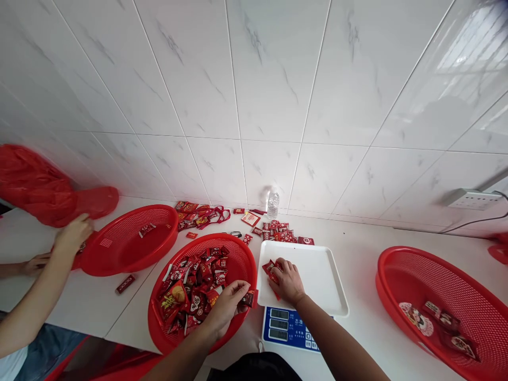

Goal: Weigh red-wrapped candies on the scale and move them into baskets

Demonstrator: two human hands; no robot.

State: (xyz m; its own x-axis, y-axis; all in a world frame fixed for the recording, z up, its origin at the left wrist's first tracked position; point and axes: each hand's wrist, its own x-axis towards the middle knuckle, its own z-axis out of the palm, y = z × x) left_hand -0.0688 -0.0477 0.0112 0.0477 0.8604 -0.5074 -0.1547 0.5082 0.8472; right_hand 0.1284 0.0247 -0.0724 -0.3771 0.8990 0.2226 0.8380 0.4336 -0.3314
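On tray (pixel 317 275): R hand (pixel 288 280), fingers (pixel 278 270) curled.

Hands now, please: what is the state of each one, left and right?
Left hand: closed on a dark red candy packet at the rim of the red basket.
Right hand: closed on red packets, pressed on the white tray.

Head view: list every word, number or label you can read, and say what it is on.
Nothing reads clearly.
Scale: displays and blue panel lettering too small to read.
Sweet wrappers in the red basket: print blurred.
Water bottle: label illegible.
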